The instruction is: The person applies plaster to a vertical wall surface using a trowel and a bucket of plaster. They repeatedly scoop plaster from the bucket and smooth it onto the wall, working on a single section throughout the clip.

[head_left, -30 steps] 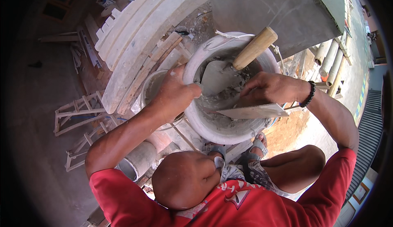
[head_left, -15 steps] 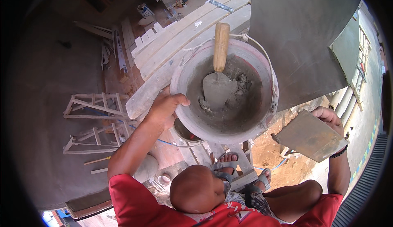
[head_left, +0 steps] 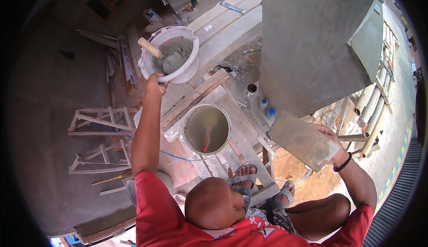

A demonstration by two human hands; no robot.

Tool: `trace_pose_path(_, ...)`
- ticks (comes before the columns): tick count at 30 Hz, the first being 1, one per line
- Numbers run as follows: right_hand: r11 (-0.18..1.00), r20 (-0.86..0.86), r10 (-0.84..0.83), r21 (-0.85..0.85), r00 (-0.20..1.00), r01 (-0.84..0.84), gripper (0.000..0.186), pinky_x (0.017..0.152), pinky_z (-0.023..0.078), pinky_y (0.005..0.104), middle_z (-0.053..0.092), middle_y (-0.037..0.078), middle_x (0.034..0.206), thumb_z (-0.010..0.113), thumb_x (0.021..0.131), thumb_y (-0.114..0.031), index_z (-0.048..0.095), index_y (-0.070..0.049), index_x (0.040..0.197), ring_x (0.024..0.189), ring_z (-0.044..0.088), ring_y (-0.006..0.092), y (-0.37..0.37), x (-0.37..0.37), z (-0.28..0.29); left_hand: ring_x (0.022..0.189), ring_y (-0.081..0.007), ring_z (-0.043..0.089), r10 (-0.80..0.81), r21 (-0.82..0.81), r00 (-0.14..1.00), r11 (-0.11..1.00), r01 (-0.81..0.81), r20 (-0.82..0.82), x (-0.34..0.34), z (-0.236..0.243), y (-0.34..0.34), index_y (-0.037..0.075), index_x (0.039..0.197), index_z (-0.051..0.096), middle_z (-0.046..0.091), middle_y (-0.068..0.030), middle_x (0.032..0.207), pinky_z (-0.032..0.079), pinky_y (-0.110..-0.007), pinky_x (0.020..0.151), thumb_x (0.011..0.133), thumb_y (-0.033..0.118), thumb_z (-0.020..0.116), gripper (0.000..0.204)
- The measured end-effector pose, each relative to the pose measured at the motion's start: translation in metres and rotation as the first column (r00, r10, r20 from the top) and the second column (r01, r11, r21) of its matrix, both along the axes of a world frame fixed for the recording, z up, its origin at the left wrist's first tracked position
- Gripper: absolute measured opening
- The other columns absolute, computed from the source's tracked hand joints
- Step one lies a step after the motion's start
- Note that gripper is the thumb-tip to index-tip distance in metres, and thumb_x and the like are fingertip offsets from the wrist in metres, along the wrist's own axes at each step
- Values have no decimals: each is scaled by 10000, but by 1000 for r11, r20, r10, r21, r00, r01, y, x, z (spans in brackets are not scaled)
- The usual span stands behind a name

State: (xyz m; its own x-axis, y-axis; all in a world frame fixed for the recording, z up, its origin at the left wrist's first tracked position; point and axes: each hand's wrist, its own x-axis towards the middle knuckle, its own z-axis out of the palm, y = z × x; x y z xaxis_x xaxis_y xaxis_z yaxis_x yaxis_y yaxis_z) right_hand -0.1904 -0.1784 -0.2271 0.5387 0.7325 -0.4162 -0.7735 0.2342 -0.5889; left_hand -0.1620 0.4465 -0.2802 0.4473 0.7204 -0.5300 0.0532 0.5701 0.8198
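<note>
My left hand (head_left: 156, 82) grips the near rim of a whitish bucket (head_left: 187, 70) that rests on or just over the pale curved planks (head_left: 232, 28). Grey mortar (head_left: 177, 51) and a trowel with a wooden handle (head_left: 150, 47) are inside it. My right hand (head_left: 327, 142) holds a flat rectangular board (head_left: 298, 140), stained grey-brown, out to the right of my body. Between my arms a second bucket (head_left: 192, 129) holds murky grey water and a red-tipped tool (head_left: 206, 142).
A grey plastered slab (head_left: 307, 37) stands ahead right, with two blue-capped bottles (head_left: 270, 113) and a cup (head_left: 251, 91) beside it. Wooden trestles (head_left: 100, 122) are at left, bamboo poles (head_left: 370, 113) at right. My sandalled feet (head_left: 245, 180) rest on boards above orange dirt.
My left hand has moved the mortar bucket forward and left, uncovering the water bucket. My right hand, earlier inside the mortar bucket, has drawn out to the right with the board.
</note>
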Motion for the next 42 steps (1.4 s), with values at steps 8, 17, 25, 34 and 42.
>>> trace_pose_path(8,879,132,418,-307,899,-364,275,783,548,272,643,93,1086,516,972,-147,585,-20,1206,951,642,133,163,38,3,865,-349,619,36,-121,998,992,-43,-57,6,-49,32,-46,1080,489,533,-200,1126,570,-350,581,813,55,582,301)
trace_pose_path(17,783,410,583,-513,701,-351,301,635,570,358,611,89,1077,559,912,-181,605,-38,1173,968,618,202,292,4,-84,1031,-325,607,100,-118,995,988,-100,1,3,-25,-11,18,1177,498,528,-159,1214,603,-436,767,898,141,630,332)
trace_pose_path(25,727,703,686,-652,185,-216,303,824,554,376,628,136,1107,638,852,-141,621,-2,1121,1065,608,229,310,-9,-150,1150,-373,514,-58,-179,998,982,64,41,-12,-8,-14,73,1372,356,418,-156,1345,551,-446,893,914,257,643,570)
trace_pose_path(34,927,-144,359,166,922,-335,367,902,528,312,628,73,1211,556,974,-172,530,-22,1308,1048,638,149,193,33,-66,1241,-308,400,232,298,972,926,-232,38,-51,0,-35,79,1462,296,335,-134,1455,357,-403,998,921,470,547,714)
trace_pose_path(42,805,288,594,-187,751,-564,371,850,488,245,669,66,1114,577,966,-92,524,-33,1329,981,609,69,49,39,12,1150,-189,503,-24,743,968,646,-174,248,-60,108,-159,39,1480,298,425,-111,1423,357,-378,993,967,369,535,654)
